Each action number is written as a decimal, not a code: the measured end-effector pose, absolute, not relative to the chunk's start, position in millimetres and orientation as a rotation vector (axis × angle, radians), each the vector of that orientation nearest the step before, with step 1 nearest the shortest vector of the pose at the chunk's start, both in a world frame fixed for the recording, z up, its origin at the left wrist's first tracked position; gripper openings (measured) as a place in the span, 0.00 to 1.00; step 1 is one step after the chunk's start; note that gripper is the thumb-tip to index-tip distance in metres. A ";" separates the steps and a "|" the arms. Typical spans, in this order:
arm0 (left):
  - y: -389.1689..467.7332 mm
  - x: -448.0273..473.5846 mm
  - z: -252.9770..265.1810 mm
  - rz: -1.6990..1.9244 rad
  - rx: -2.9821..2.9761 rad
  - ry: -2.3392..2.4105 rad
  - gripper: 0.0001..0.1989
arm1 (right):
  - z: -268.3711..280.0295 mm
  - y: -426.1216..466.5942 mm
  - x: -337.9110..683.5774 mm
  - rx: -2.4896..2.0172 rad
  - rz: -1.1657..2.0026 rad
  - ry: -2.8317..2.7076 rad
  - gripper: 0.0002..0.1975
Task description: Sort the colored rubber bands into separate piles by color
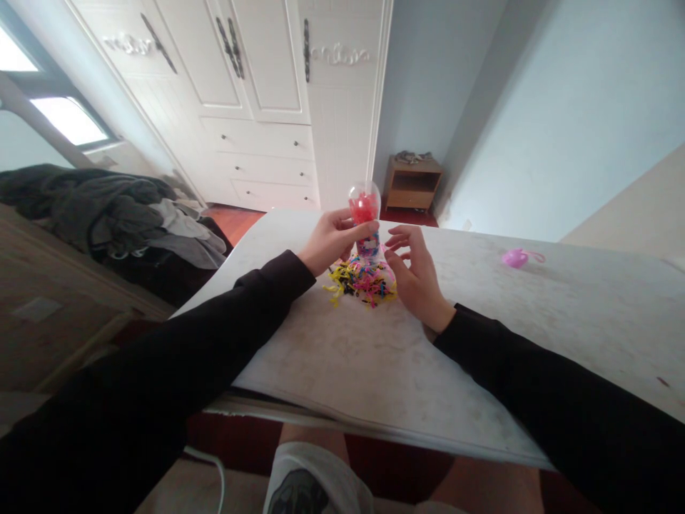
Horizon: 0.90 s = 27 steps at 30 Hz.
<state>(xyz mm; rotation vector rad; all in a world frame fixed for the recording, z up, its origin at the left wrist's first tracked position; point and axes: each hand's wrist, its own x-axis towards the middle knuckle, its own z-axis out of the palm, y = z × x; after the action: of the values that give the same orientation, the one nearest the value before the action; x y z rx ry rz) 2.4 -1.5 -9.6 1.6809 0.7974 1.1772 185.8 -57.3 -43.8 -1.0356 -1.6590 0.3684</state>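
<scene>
My left hand [342,238] is wrapped round a clear plastic bottle [364,193] with a rounded top, which stands over a pile of small coloured bands. Red pieces fill its upper part, and blue and other coloured bits show lower down. On the table below, the small bands [361,282] lie heaped in yellow, black, pink and blue. To the right of the bottle is my right hand [414,268], its fingers curved and apart near the edge of the pile. I see nothing between those fingers.
A pink lid with a loop [514,258] lies on the white table [342,357] to the right. Dark and grey clothes [107,207] are piled at the left. Beyond the table are a white wardrobe [267,150] and a small wooden cabinet [412,184].
</scene>
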 end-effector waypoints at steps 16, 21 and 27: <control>1.6 3.6 -0.6 1.154 0.893 0.734 0.22 | -37.0 -61.6 186.5 -0.931 0.240 -1.738 0.07; -0.9 4.8 1.2 1.116 0.806 0.718 0.22 | -36.9 -64.8 184.7 -0.944 0.215 -1.884 0.20; -15.8 14.0 2.9 1.026 0.915 0.683 0.22 | -44.9 -64.4 178.1 -1.114 0.239 -2.047 0.37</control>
<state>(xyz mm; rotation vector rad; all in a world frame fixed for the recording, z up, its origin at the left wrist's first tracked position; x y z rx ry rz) 14.0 -15.8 2.9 0.9147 0.6826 1.0259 178.1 -64.4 -44.9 -1.1139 -2.0469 0.2390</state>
